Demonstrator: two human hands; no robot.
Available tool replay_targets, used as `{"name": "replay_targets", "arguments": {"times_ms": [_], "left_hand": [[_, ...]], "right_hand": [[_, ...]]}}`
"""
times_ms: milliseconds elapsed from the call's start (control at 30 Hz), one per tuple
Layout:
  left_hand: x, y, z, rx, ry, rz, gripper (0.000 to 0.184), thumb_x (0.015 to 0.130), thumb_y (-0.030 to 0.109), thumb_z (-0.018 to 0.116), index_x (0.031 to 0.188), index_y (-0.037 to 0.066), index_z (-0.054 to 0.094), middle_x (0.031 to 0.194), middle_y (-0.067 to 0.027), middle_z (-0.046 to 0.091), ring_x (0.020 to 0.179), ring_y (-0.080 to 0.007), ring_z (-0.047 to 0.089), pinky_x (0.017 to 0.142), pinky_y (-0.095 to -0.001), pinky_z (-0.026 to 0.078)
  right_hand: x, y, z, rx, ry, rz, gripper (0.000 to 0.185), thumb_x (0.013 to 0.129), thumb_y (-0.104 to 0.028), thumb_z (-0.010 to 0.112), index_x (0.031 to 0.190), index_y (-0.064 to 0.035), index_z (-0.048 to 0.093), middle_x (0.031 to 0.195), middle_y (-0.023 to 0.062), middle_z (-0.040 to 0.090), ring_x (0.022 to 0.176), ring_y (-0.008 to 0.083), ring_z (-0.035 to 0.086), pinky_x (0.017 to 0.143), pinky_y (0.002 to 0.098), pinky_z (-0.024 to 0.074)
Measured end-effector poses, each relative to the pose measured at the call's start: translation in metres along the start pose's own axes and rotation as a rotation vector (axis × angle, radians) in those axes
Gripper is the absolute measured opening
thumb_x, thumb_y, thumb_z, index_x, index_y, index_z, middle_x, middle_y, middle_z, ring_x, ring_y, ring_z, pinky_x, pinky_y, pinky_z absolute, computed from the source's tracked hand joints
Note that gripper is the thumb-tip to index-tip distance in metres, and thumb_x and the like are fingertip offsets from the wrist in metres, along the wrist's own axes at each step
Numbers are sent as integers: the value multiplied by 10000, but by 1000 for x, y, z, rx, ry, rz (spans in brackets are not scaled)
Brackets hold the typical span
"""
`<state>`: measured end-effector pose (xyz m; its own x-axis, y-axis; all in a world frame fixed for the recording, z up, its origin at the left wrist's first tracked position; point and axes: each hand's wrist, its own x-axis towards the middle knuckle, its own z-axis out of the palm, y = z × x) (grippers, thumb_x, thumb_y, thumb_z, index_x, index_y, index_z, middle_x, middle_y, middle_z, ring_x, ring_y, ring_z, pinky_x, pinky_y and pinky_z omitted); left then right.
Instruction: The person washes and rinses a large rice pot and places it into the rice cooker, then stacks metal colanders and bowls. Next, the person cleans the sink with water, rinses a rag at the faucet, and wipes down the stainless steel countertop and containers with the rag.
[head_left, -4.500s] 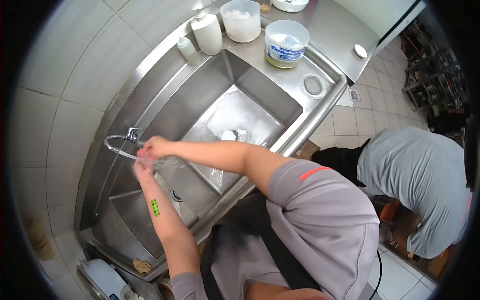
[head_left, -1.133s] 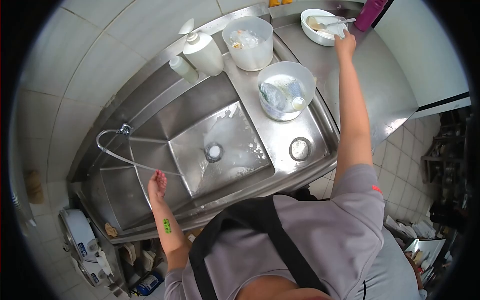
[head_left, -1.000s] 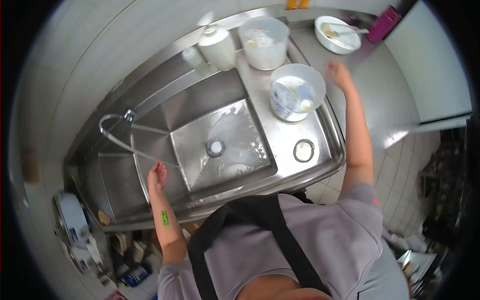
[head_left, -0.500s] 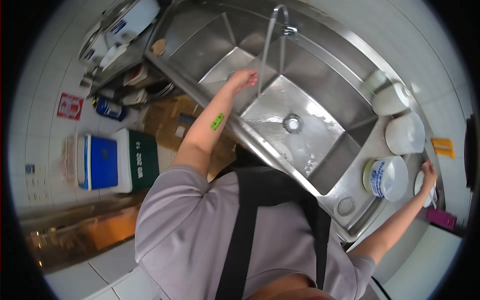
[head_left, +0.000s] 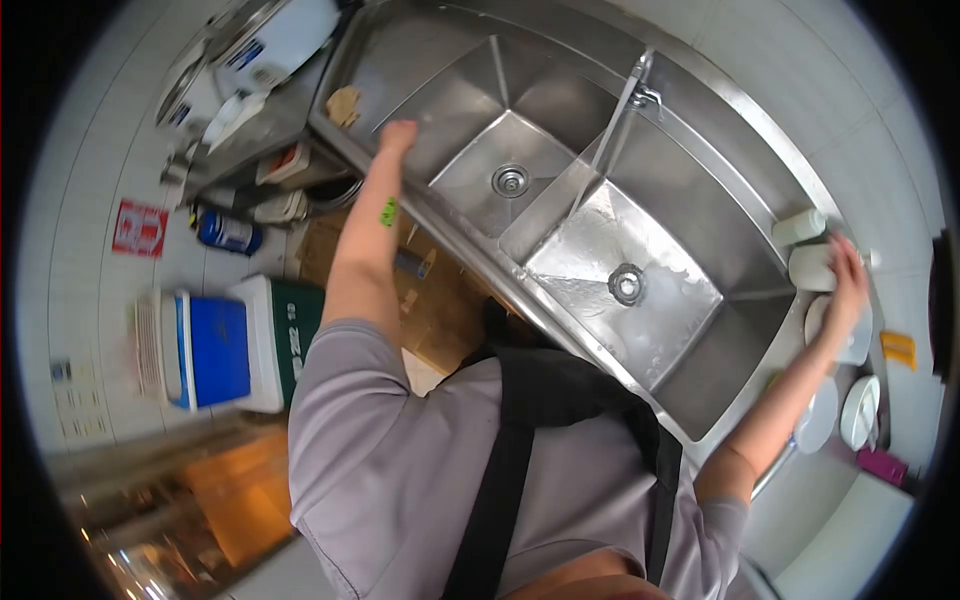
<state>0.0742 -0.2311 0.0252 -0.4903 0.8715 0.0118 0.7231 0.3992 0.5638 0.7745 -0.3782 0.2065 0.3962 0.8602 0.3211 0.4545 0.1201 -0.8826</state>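
My left hand (head_left: 399,138) hovers by the front edge of the left sink basin (head_left: 455,180), its fingers curled in and nothing visible in them. Near it on the counter lies a crumpled brown cloth or paper (head_left: 343,106). My right hand (head_left: 848,285), blurred by motion, is over the white tubs at the right end of the sink. Its fingers stretch out toward a white tub (head_left: 810,266), and contact cannot be made out. A pale bottle (head_left: 800,227) lies just beyond. My right forearm partly hides another tub (head_left: 818,418).
A tap (head_left: 641,92) extends its long spout over the wet right basin (head_left: 640,330), apparently running. A white bowl (head_left: 860,412) and a purple object (head_left: 882,466) are at the far right. Left are a blue box (head_left: 218,338), a green cooler (head_left: 298,340) and a fire extinguisher (head_left: 226,230).
My left hand has moved left, away from the tap. My right hand has left the white bowl and moved up to the tubs. The view has shifted, showing more of the left basin.
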Motion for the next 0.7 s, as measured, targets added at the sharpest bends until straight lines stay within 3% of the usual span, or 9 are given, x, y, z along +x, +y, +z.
{"name": "replay_targets", "arguments": {"times_ms": [100,133,200,267,367,500,567,600,700], "left_hand": [[60,-26,-30,636,-56,216,328,781,266,408,832,21,620,892,-183,589,881,-329,556,751,-408,441],[90,-45,-28,605,33,150,298,774,240,416,808,33,629,859,-168,604,831,-314,580,719,-393,454],[163,-103,-26,1071,1,521,252,764,205,437,770,52,637,809,-135,621,734,-272,607,637,-374,473],[195,-134,-26,879,179,476,234,754,194,456,723,45,634,753,-123,623,708,-262,605,627,-358,467],[230,-144,-30,1236,-240,300,305,712,197,535,982,57,555,1038,-97,545,969,-275,502,836,-328,389],[216,-117,-57,1078,-3,758,223,777,201,511,810,6,613,811,-149,615,766,-241,595,643,-328,467],[224,-148,-56,928,124,864,427,682,162,623,1078,62,497,1132,-112,474,973,-267,499,785,-358,421],[193,-104,-65,309,-55,116,271,789,262,505,812,19,622,809,-126,621,715,-210,600,600,-316,458],[174,-65,-83,610,-120,86,305,758,275,480,755,5,623,720,-145,613,654,-253,594,587,-355,449]], "right_hand": [[-20,-6,158,61,-313,213,243,777,-152,563,983,-26,592,876,64,612,742,111,565,684,224,457],[-24,0,207,179,-389,290,245,773,-154,568,974,-15,593,845,60,611,715,113,572,688,223,464],[-22,20,294,369,-473,458,220,780,-105,558,949,34,583,861,91,607,753,132,583,687,228,476],[-15,50,367,599,-384,558,187,793,-59,541,948,41,572,847,97,597,729,149,585,700,227,492],[-4,65,416,526,-293,738,127,791,-45,539,880,43,559,801,107,598,658,154,583,582,262,502],[7,67,432,476,-231,778,142,816,-131,532,808,11,545,695,77,569,525,137,519,474,269,448],[19,79,438,969,-247,971,237,842,-243,498,727,-35,507,590,26,476,463,121,405,428,253,361],[25,63,436,1074,-240,967,308,857,-316,451,673,-69,457,545,-7,378,469,119,349,432,241,330],[40,68,436,1358,-355,862,295,867,-305,434,705,-62,474,585,10,422,507,129,393,463,249,362]]}}
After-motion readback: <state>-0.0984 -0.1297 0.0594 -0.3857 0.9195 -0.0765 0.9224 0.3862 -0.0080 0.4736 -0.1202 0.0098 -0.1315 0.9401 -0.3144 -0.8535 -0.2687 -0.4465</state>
